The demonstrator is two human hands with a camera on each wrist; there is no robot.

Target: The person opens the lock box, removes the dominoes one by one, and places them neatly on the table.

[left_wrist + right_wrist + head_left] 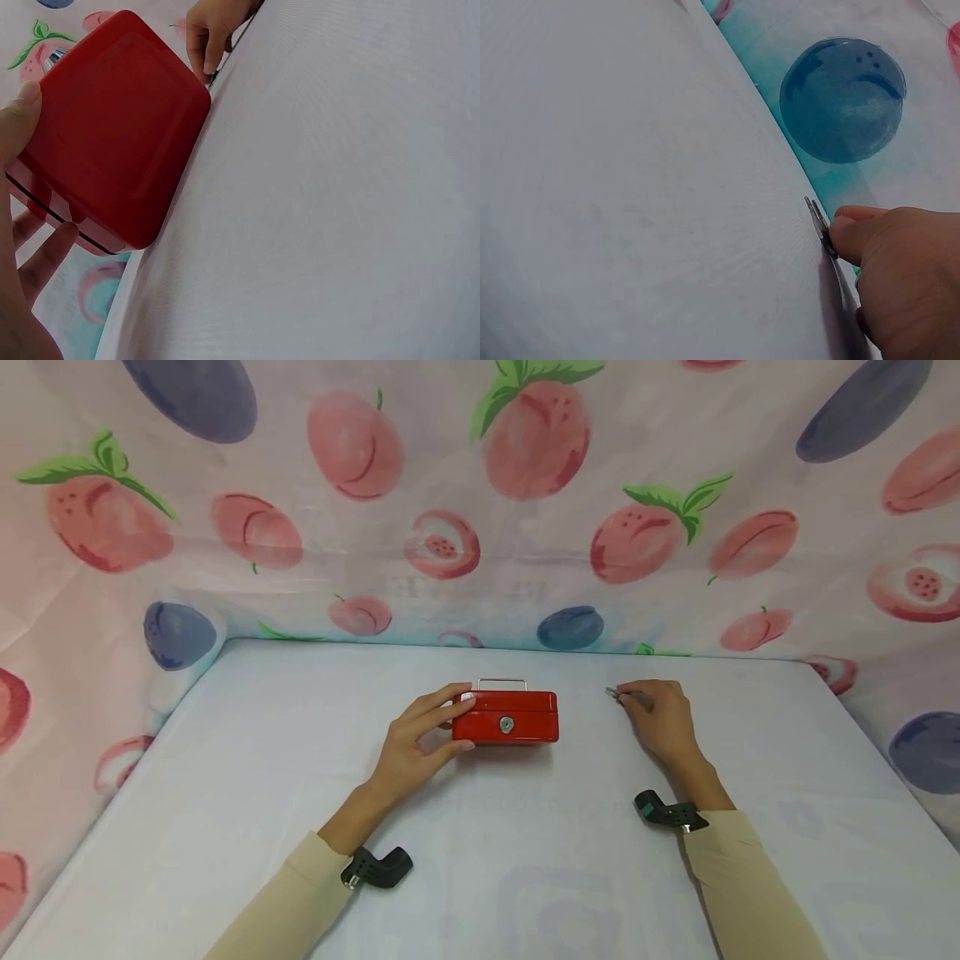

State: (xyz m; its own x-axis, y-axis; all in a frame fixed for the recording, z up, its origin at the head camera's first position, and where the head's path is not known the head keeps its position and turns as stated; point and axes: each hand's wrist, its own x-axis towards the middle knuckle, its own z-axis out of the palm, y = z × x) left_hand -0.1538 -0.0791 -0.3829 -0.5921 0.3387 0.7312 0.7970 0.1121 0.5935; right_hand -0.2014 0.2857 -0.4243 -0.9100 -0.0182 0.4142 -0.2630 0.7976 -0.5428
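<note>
A small red metal cash box (505,718) with a round silver lock (507,724) on its front and a wire handle (502,681) on top is in the middle of the head view. My left hand (423,731) grips its left end, thumb low and fingers over the upper edge. The left wrist view shows the box's broad red underside (120,135), with the thumb at one edge and fingers along the seam side. To the right of the box, my right hand (663,718) pinches small metal keys (820,225) between thumb and forefinger, close over the table.
A white cloth covers the table (480,860). Behind it hangs a fruit-print curtain (450,468), meeting the table's back edge just beyond the box and the keys. Each wrist wears a black camera mount, one on the left (382,868) and one on the right (667,812).
</note>
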